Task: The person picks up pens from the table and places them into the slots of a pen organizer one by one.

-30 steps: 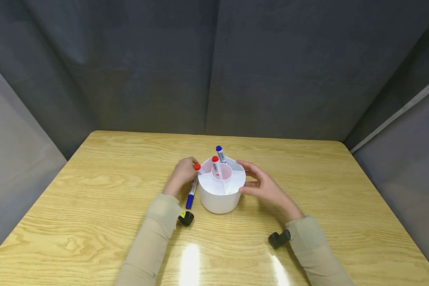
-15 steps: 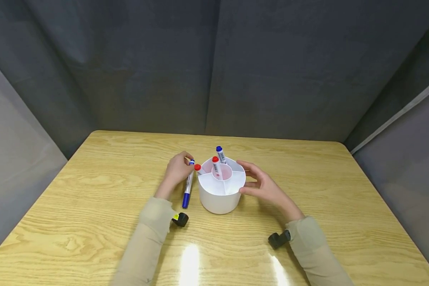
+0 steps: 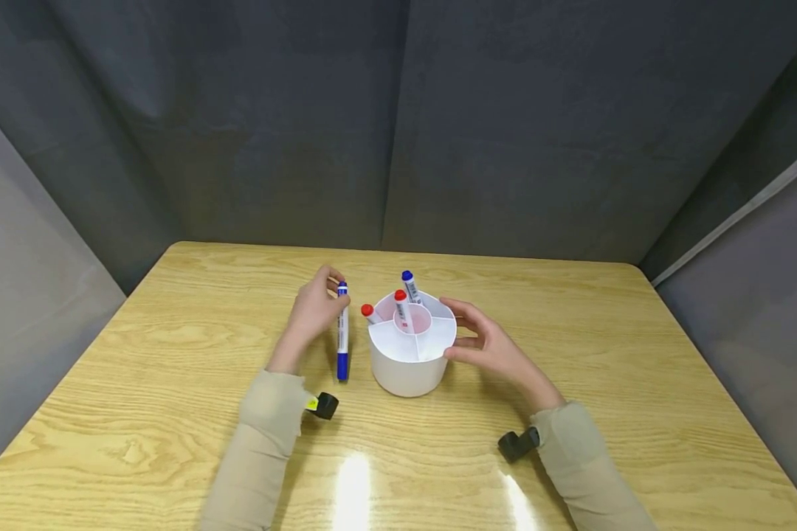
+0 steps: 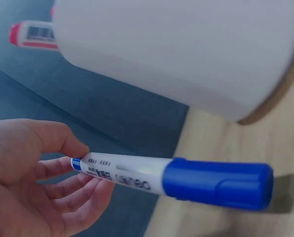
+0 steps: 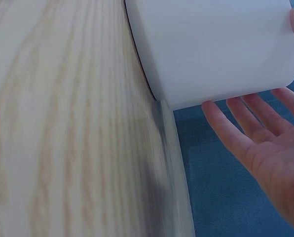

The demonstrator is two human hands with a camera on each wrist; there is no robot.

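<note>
1. The left hand [image 3: 314, 310] pinches a blue marker [image 3: 342, 332], cap down, just left of the white holder [image 3: 412, 361].
2. The right hand [image 3: 488, 343], fingers relaxed, touches the holder's right side.
3. Three markers [image 3: 401, 304] stand in the holder between the hands on the worktop [image 3: 173, 354].

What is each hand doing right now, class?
Left hand: pinching the blue marker by its back end.
Right hand: open, fingers straight beside the white holder; contact cannot be told.

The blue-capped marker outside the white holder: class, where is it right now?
In the head view the blue-capped marker hangs cap-down from the left hand, just left of the white holder, above the table.
</note>
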